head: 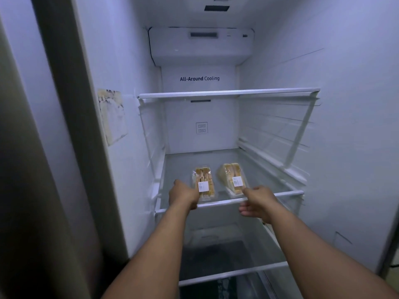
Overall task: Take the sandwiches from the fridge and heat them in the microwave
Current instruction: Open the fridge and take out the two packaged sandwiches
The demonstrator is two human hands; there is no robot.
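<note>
On the left side wall of the open fridge hangs a worn, stained label. The person's left hand reaches over the front rim of the middle glass shelf and touches the near left edge of the left sandwich pack. Its fingers are hidden behind the knuckles, so it cannot be determined whether they grip the pack. This pack lies flat on the shelf, white sticker facing up. Just beside it, apart, lies the right sandwich pack, a wedge angled slightly rightward, also with a sticker. The right hand is at the shelf's front rim, its thumb extended onto the near corner of that pack, its fingers loosely curled below the rim, holding nothing. The back panel reads "All-Around Cooling".
</note>
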